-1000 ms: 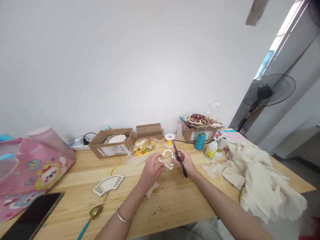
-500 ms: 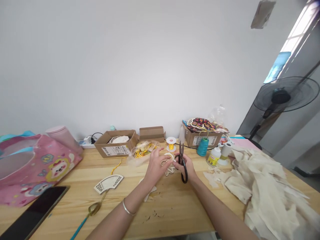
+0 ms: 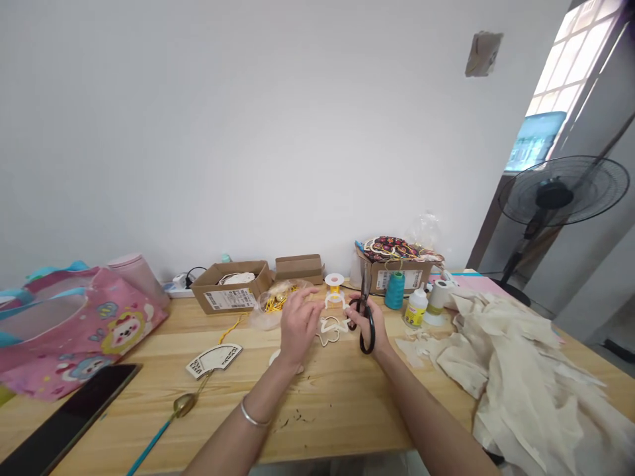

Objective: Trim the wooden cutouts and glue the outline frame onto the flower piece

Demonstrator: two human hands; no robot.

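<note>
Black-handled scissors (image 3: 367, 324) are in my right hand (image 3: 378, 325), blades pointing up and away from me. By that hand's fingertips is a pale ring-shaped piece (image 3: 336, 299); whether the fingers pinch it I cannot tell. Just below it lies a flower-like wooden cutout (image 3: 329, 329). My left hand (image 3: 299, 324) is to the left of these pieces, fingers stretched and holding nothing visible. Partly hidden under the left wrist is another pale piece (image 3: 274, 357). Behind the ring stands a spool of yellow thread (image 3: 334, 281).
Cardboard boxes (image 3: 231, 291) line the wall, beside a plastic bag of yellow cords (image 3: 278, 301). At right are a teal thread cone (image 3: 395, 291), a glue bottle (image 3: 415, 309) and cream fabric (image 3: 520, 370). A fan-shaped wooden piece (image 3: 214, 359), phone (image 3: 74, 416) and pink bag (image 3: 119, 324) occupy the left.
My left hand has let go of the pale ring-shaped piece and moved left and toward me, its fingers opening. The scissors remain in my right hand. The camera view has shifted slightly right.
</note>
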